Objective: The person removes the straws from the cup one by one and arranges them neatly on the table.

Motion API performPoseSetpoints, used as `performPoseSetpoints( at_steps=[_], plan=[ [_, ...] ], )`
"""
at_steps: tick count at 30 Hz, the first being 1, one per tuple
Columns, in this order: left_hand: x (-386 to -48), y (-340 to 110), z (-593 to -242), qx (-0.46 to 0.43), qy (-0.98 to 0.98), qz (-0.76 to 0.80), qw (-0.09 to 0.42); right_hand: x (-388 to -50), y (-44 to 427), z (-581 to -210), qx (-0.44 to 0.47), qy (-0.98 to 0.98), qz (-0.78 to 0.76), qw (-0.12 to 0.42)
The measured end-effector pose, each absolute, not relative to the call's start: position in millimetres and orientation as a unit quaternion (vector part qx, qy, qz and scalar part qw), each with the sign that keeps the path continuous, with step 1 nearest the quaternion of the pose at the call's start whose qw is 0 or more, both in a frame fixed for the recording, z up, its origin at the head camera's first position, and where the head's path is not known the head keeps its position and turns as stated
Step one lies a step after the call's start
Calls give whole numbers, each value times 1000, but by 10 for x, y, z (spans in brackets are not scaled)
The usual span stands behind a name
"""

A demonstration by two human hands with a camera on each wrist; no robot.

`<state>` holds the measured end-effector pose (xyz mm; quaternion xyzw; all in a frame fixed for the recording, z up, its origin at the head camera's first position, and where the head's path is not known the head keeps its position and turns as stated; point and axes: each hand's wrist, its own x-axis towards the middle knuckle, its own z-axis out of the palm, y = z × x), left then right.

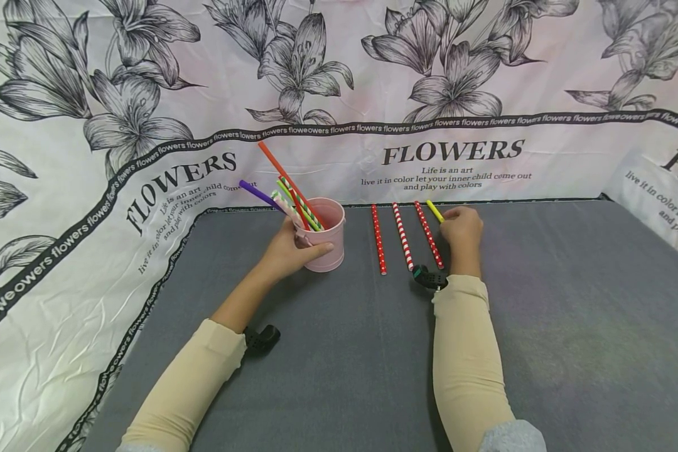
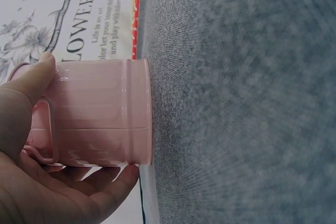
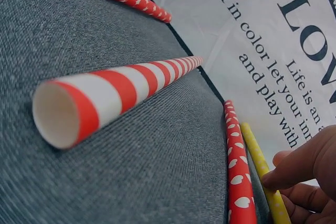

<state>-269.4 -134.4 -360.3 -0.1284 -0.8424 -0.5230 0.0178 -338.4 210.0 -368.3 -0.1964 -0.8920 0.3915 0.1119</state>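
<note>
My left hand (image 1: 285, 251) grips a small pink bucket (image 1: 326, 251) on the grey table, thumb on one side and fingers on the other. Its side handle shows in the left wrist view. Several straws lean inside it, among them an orange straw (image 1: 277, 161) and a purple straw (image 1: 257, 193). A yellow straw with pale dots (image 3: 252, 142) is pinched by my right hand (image 1: 464, 231). Just left of it lies a red straw with white hearts (image 3: 235, 158), then a red-and-white striped straw (image 1: 402, 235) and a red straw with white stars (image 1: 378, 238).
Behind the table's back edge hangs a white cloth (image 1: 316, 169) printed with flowers and lettering. The grey tabletop (image 1: 350, 351) stretches in front of the bucket and to the right of my right arm. A black wrist device (image 1: 429, 277) sits close to the straws' near ends.
</note>
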Motion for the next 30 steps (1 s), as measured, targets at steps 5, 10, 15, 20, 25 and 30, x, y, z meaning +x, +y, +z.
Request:
performPoseSetpoints(
  at_steps=[5, 10, 15, 20, 25, 30],
  plan=[
    [-2693, -1345, -3600, -126, -844, -521, 16, -3372, 2084, -3697, -200, -892, 387, 121],
    [-2696, -1345, -3596, -125, -842, -524, 14, -3355, 2071, -3682, -201, -891, 387, 127],
    [-2694, -1342, -3590, -128, -839, -529, 13, -3361, 2069, -3682, -204, -891, 385, 128],
    [-2696, -1338, -3583, -130, -838, -530, 13, -3350, 2066, -3617, -202, -888, 395, 122],
    [-2700, -1346, -3581, -130, -838, -530, 13, -3305, 2086, -3368, -183, -874, 429, 135],
    [-2692, -1339, -3613, -132, -836, -533, 15, -3191, 2009, -3063, -133, -880, 430, 153]
  ],
)
